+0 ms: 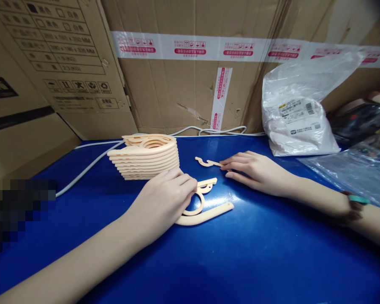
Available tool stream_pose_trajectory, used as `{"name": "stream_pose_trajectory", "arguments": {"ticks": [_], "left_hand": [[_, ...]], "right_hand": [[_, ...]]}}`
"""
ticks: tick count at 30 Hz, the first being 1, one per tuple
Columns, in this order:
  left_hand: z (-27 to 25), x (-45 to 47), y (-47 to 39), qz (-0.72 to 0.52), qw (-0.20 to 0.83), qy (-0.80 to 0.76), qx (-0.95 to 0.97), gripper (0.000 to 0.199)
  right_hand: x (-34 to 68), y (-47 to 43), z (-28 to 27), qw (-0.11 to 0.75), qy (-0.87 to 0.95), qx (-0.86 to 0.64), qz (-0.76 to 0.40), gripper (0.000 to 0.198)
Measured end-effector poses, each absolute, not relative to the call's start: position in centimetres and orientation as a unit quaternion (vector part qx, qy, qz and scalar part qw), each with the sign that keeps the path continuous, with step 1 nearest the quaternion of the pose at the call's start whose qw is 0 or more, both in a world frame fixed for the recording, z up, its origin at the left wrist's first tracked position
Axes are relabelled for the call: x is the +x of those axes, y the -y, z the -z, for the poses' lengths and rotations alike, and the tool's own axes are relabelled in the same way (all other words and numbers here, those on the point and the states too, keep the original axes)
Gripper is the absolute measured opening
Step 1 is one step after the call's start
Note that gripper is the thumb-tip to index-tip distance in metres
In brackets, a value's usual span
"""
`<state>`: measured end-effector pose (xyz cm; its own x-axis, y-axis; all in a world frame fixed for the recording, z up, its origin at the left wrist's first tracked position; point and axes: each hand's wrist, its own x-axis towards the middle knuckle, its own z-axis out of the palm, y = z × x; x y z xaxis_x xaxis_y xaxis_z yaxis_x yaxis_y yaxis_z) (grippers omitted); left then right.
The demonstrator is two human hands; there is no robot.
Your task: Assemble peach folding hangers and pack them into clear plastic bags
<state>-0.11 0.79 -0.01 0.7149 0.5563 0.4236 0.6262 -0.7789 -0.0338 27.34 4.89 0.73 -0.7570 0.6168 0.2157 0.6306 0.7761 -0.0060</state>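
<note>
My left hand [169, 192] is closed around a cream plastic hanger piece [209, 214], with its long arm, a ring and a short slotted end showing past the fingers. The rest of that piece is hidden under the hand. To the right, my right hand [255, 171] has its fingertips and thumb at the end of a small cream hook piece [205, 163], which points left. Behind my left hand stands a neat stack of cream hanger pieces [145, 156], several layers high.
The blue tabletop [234, 257] lies under everything. Cardboard boxes [177, 93] wall the back and left. A white plastic bag with a label [299, 122] stands at the back right, beside clear plastic wrap [354, 173]. A white cable [91, 166] runs along the back and left.
</note>
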Motion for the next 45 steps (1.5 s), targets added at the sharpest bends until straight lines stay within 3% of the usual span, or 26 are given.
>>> {"name": "stream_pose_trajectory", "arguments": {"ticks": [9, 21, 26, 31, 37, 45], "left_hand": [[0.1, -0.3, -1.0, 0.159, 0.160, 0.325, -0.919, 0.018], [-0.2, -0.2, -1.1, 0.172, 0.229, 0.328, -0.900, 0.010], [0.0, -0.3, -1.1, 0.176, 0.233, 0.332, -0.897, 0.007], [0.0, 0.0, -0.7, 0.186, 0.186, 0.332, -0.906, 0.013], [0.0, 0.7, 0.5, 0.226, 0.029, 0.311, -0.923, 0.016], [0.3, 0.7, 0.8, 0.149, -0.090, 0.328, -0.928, 0.027]], "right_hand": [[28.0, -3.1, -1.5, 0.137, 0.922, -0.351, 0.088, 0.034], [27.8, -2.6, -0.5, 0.169, 0.928, -0.328, 0.057, 0.026], [27.5, -2.5, -0.1, 0.183, 0.916, -0.356, -0.011, 0.017], [27.1, -2.3, -0.4, 0.211, 0.895, -0.379, -0.108, 0.009], [26.8, -1.8, -0.8, 0.250, 0.876, -0.383, -0.150, 0.004], [26.8, -1.1, -1.2, 0.233, 0.866, -0.405, -0.177, 0.007]]}}
